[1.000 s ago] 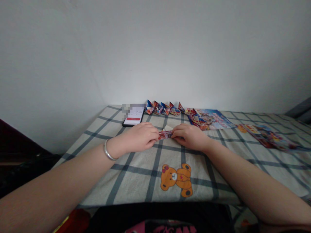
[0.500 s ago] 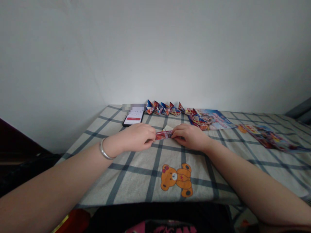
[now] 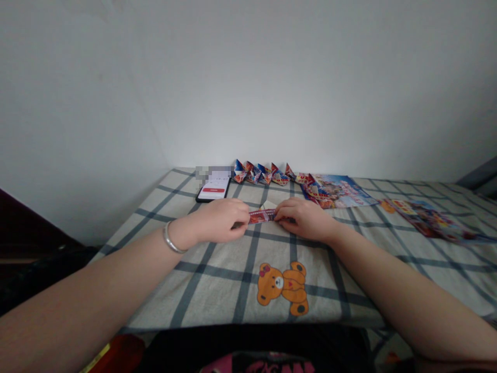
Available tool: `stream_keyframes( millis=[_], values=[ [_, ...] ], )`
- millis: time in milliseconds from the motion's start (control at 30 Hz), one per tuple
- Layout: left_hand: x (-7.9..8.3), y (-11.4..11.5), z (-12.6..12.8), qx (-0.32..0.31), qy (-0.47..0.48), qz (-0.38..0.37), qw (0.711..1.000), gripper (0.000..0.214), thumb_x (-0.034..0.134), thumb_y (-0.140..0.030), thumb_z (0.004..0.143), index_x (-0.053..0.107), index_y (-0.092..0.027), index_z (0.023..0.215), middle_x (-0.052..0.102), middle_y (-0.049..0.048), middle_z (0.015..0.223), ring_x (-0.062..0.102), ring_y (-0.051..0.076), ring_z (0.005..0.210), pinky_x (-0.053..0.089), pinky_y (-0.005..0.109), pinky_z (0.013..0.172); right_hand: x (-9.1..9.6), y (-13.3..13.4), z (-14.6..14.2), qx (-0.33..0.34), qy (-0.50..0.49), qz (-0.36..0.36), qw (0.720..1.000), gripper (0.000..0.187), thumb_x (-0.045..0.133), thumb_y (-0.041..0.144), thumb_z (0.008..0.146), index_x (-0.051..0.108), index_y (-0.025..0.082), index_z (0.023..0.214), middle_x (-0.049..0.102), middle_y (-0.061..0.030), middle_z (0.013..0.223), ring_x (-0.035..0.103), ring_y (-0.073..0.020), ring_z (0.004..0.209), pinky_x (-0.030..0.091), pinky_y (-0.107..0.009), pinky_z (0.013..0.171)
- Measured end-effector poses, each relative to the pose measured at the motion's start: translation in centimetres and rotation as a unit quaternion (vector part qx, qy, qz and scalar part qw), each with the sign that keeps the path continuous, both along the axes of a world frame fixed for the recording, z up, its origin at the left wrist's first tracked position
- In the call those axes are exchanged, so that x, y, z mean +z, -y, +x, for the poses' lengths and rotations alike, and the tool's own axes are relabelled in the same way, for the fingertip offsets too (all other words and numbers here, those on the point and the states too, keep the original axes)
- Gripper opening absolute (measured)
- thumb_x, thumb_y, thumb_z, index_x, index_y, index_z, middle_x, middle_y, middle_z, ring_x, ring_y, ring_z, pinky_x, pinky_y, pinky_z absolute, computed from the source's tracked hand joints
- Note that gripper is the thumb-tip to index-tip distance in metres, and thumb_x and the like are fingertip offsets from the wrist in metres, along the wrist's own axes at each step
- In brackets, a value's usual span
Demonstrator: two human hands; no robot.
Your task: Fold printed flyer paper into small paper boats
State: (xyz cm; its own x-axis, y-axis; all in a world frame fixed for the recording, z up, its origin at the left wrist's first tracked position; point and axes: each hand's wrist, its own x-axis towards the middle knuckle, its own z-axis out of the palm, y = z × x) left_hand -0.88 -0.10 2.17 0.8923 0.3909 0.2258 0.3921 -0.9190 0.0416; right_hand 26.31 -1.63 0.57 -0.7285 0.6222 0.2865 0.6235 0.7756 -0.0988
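Observation:
A piece of folded printed paper [image 3: 262,215], reddish-purple with a pale pointed flap standing up behind, lies low over the tablecloth [image 3: 217,305]. Its left end is pinched by my left hand [image 3: 225,220], which wears a silver bangle [image 3: 171,238] at the wrist. My right hand [image 3: 305,220] is closed on the right end. The fingertips of both hands partly cover the paper's ends. Just beyond the hands stands a row of folded paper pieces [image 3: 264,174] in red and blue print.
A phone [image 3: 213,186] with a lit screen lies back left. Flat colourful printed sheets lie behind my right hand [image 3: 345,190] and farther right [image 3: 430,217]. A white wall [image 3: 272,83] rises behind the table. The checked cloth carries a printed bear [image 3: 282,288].
My left hand has shifted very slightly to the right. Both hands keep their hold on the folded paper, and the rest looks the same.

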Motion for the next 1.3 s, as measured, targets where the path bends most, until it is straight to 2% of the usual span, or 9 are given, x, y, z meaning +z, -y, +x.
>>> stream_keyframes(
  millis=[133,233,300,333,433,567,900,1300],
  values=[
    [-0.8,0.0,0.2,0.005,-0.02,0.036,0.999,0.016,0.052,-0.019,0.087,0.067,-0.017,0.085,0.063,0.005,0.084,0.059,0.019,0.082,0.049,0.033,0.075,0.0,0.0,0.0,0.001,0.004,0.001,1.0,0.015,0.057,0.019,0.09,0.07,0.02,0.097,0.07,-0.0066,0.105,0.062,-0.0196,0.1,0.049,-0.033,0.089],
    [-1.7,0.1,0.5,0.002,-0.005,0.055,0.998,0.032,0.055,-0.017,0.087,0.064,-0.019,0.117,0.064,0.008,0.111,0.059,0.021,0.101,0.05,0.036,0.089,0.0,0.1,-0.1,-0.005,0.011,0.007,1.0,0.015,0.057,0.018,0.09,0.069,0.02,0.099,0.069,-0.007,0.106,0.062,-0.0199,0.102,0.048,-0.034,0.09],
    [-2.3,0.0,0.8,0.006,0.022,0.062,0.998,0.038,0.056,-0.016,0.087,0.061,-0.018,0.125,0.06,0.01,0.127,0.057,0.022,0.113,0.047,0.038,0.099,0.0,0.1,-0.2,-0.011,0.014,0.008,1.0,0.015,0.057,0.019,0.09,0.068,0.019,0.1,0.069,-0.0076,0.107,0.061,-0.0203,0.103,0.048,-0.034,0.091],
    [-2.5,-0.1,0.9,0.007,0.027,0.061,0.998,0.036,0.055,-0.016,0.088,0.062,-0.018,0.123,0.06,0.0099,0.128,0.056,0.022,0.114,0.046,0.039,0.101,-0.1,0.1,-0.2,-0.014,0.014,0.009,1.0,0.016,0.057,0.019,0.09,0.068,0.019,0.101,0.069,-0.008,0.108,0.061,-0.0206,0.104,0.049,-0.035,0.091],
    [-3.2,-0.4,1.3,0.021,0.045,0.045,0.998,0.031,0.052,-0.016,0.092,0.066,-0.021,0.119,0.065,0.0066,0.123,0.057,0.021,0.113,0.046,0.04,0.102,-0.2,0.0,-0.2,-0.035,0.016,0.015,0.999,0.019,0.057,0.02,0.09,0.068,0.018,0.105,0.069,-0.0091,0.109,0.061,-0.0215,0.106,0.049,-0.036,0.093],
    [-3.6,-0.7,1.6,0.047,0.06,0.06,0.995,0.03,0.05,-0.02,0.096,0.066,-0.02,0.121,0.067,0.0057,0.122,0.058,0.02,0.111,0.047,0.039,0.101,-0.3,-0.1,-0.3,-0.061,0.028,0.017,0.998,0.019,0.057,0.02,0.091,0.068,0.018,0.106,0.07,-0.0093,0.109,0.062,-0.0223,0.106,0.049,-0.037,0.093],
    [-2.6,0.2,2.0,0.068,-0.008,0.165,0.984,0.025,0.051,-0.024,0.096,0.069,-0.016,0.111,0.073,0.0069,0.1,0.067,0.021,0.09,0.052,0.038,0.082,-0.1,0.1,-0.5,-0.073,0.032,0.023,0.997,0.02,0.056,0.018,0.089,0.07,0.021,0.103,0.072,-0.0074,0.101,0.064,-0.0209,0.098,0.05,-0.033,0.087],
    [-2.5,0.5,2.2,0.096,-0.011,0.171,0.981,0.023,0.053,-0.026,0.096,0.069,-0.018,0.11,0.072,0.0073,0.1,0.066,0.021,0.09,0.052,0.035,0.079,0.0,0.1,-0.7,-0.075,0.052,0.023,0.996,0.025,0.053,0.014,0.087,0.069,0.019,0.105,0.072,-0.0076,0.102,0.063,-0.0219,0.099,0.048,-0.034,0.088]
  ],
)
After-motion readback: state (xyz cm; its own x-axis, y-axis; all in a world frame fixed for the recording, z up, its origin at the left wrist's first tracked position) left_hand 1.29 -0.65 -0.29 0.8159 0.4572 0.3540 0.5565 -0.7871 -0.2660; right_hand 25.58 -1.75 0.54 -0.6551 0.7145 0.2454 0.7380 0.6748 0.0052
